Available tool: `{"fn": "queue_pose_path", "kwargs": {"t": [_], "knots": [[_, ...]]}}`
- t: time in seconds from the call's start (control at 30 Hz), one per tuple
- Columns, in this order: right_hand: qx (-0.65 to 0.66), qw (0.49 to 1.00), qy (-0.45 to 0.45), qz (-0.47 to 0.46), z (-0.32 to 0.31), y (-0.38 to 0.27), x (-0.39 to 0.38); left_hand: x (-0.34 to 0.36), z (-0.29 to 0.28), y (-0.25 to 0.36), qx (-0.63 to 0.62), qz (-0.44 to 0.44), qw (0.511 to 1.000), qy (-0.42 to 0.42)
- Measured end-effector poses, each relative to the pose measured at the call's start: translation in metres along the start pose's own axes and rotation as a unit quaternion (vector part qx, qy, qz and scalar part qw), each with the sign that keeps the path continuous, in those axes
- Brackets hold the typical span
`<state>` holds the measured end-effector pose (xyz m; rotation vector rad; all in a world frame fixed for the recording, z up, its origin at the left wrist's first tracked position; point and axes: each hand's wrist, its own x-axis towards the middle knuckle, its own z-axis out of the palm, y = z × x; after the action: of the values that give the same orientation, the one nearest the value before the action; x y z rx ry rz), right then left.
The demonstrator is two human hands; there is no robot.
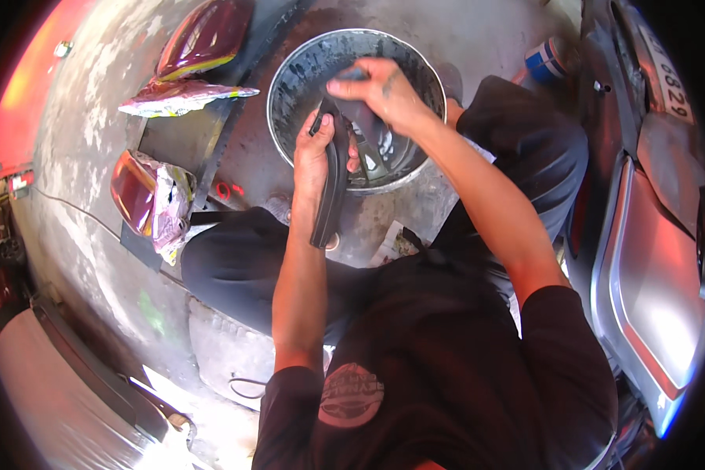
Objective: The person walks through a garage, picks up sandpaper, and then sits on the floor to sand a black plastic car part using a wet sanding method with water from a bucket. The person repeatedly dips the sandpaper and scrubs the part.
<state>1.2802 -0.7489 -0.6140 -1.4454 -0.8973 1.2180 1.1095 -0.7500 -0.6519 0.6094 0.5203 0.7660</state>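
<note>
My left hand [313,153] is closed around a long, slightly curved black strip [333,188], which looks like a trim part. Its lower end points toward my lap, and its upper end is over a wide round basin [294,82] with dark, wet-looking walls. Just above that upper end, my right hand [385,88] pinches a small dark grey piece [352,74]; motion blur hides what kind it is. Whether the piece touches the strip I cannot tell. Inside the basin, beneath my hands, there are shiny reflections and a pale greenish shape [374,163].
Glossy dark red panels [204,35] with crumpled wrapping lie at the upper left, another [133,192] below them. A blue and white can [544,63] is at the upper right. A silver vehicle body [654,274] stands close on my right. My knees flank the basin.
</note>
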Motion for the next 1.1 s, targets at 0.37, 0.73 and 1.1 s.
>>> {"fn": "queue_pose_path", "kwargs": {"t": [0.37,0.73,1.1], "knots": [[-0.096,0.994,0.026,-0.047,-0.006,-0.008,-0.033,0.009,0.004,-0.006,0.008,0.023,0.997,0.068],[-0.425,0.897,0.015,-0.121,0.021,0.03,-0.037,0.015,0.01,-0.007,0.038,-0.009,0.984,0.175],[-0.421,0.9,0.018,-0.114,0.012,0.025,-0.025,0.018,0.014,-0.007,0.042,-0.001,0.99,0.134]]}}
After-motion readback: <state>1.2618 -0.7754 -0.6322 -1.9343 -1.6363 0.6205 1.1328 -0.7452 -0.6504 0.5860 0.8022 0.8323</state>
